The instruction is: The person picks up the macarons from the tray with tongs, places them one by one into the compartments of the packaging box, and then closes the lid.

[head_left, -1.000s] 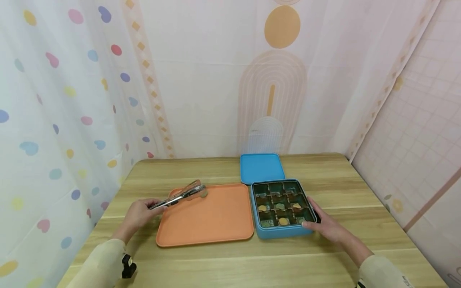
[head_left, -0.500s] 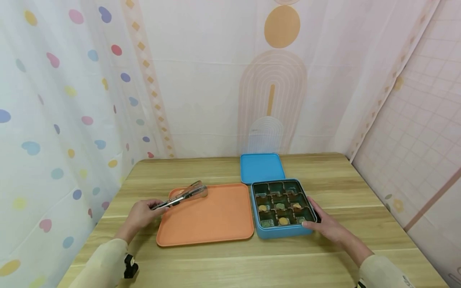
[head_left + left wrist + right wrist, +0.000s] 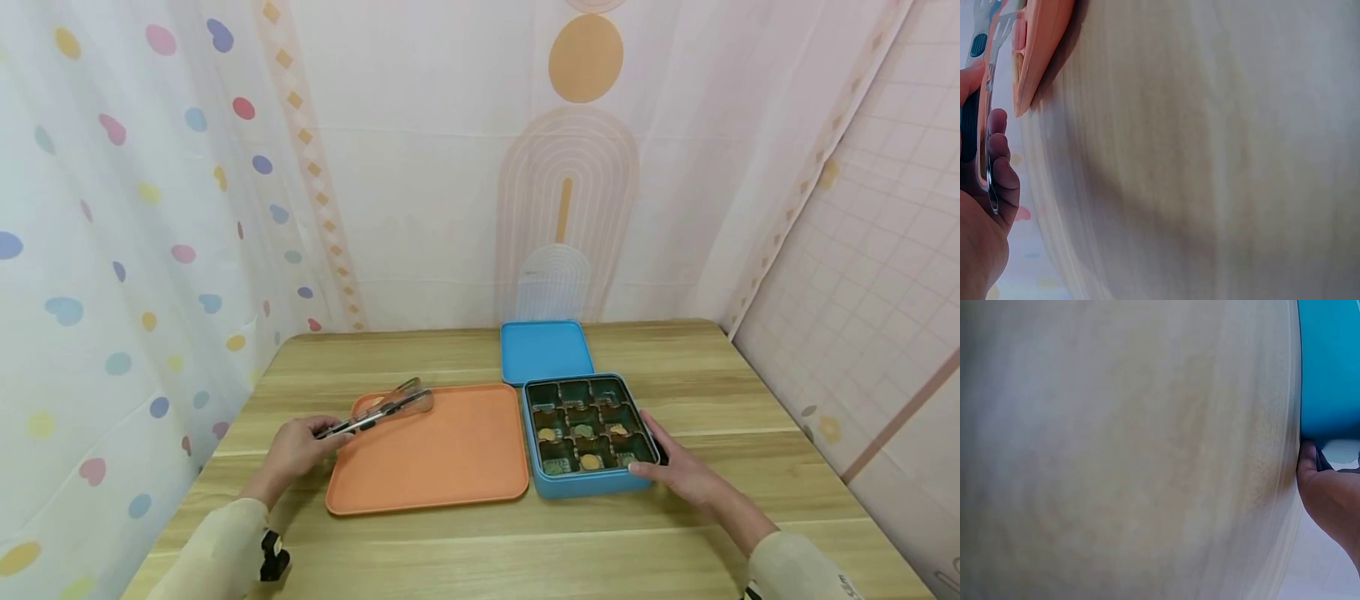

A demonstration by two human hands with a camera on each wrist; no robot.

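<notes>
My left hand (image 3: 296, 450) grips a pair of metal tongs (image 3: 381, 411) by the handles. Dark grips show along them in the left wrist view. The tongs' flat ends reach over the far left part of an orange tray (image 3: 435, 467), and a pale piece (image 3: 375, 402) shows there behind them. At the right, my right hand (image 3: 684, 473) holds the near right corner of a blue square box (image 3: 585, 485), thumb on the rim and fingers along the side. A dark insert divides the box into several compartments. Small yellow (image 3: 591, 461), green (image 3: 583, 430) and orange (image 3: 618, 428) pieces lie in the nearer ones.
A flat blue lid (image 3: 546, 352) lies behind the box near the table's back edge. The tray and box stand close together on the wooden table (image 3: 450, 550). A patterned curtain (image 3: 420, 167) hangs behind and to the left of the table.
The tongs have shifted slightly right, and the round piece seen at their ends one second ago is less distinct now. The right hand, box, tray and lid have stayed in place.
</notes>
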